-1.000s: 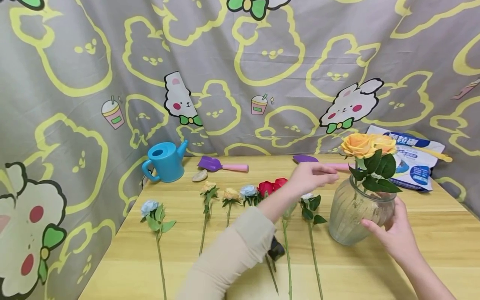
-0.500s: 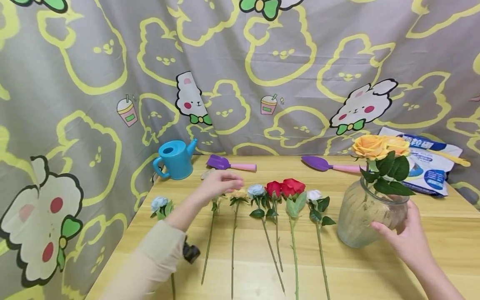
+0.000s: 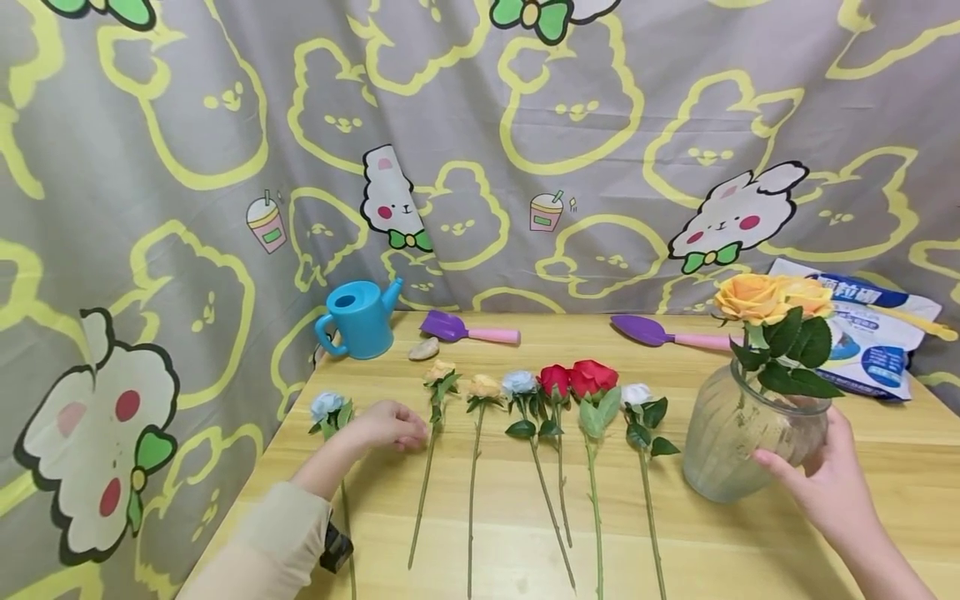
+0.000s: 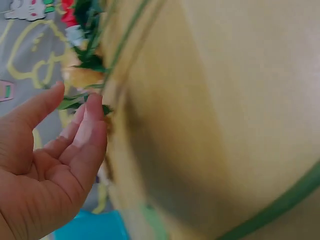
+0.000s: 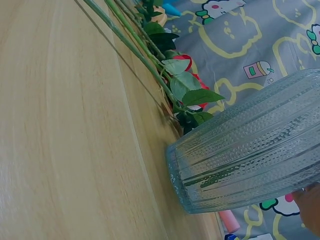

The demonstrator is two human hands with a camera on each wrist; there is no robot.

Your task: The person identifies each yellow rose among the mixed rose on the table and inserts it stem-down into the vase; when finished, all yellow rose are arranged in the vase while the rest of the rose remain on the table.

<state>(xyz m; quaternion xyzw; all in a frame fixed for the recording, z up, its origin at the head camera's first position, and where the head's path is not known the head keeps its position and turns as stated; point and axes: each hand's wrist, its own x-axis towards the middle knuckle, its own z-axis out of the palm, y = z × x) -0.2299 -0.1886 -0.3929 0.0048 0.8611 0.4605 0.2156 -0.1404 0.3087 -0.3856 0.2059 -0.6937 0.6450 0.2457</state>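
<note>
In the head view my left hand hovers just left of a small pale yellow rose, close to its stem. Thumb and fingers stand apart with nothing between them in the left wrist view. At the right, my right hand grips the side of a ribbed glass vase, which leans slightly. Large orange-yellow roses with dark leaves stand in it. A light blue rose lies left of my left hand, its stem partly behind the forearm.
Along the table lie another yellow rose, a blue rose, red roses and a white rose. Behind are a blue watering can, a stone, a purple shovel, a purple trowel and a printed bag.
My left hand has moved from beside the vase leftward across the flowers, then down to the small yellow rose's stem. My right hand keeps holding the vase. The head view has turned slightly left.
</note>
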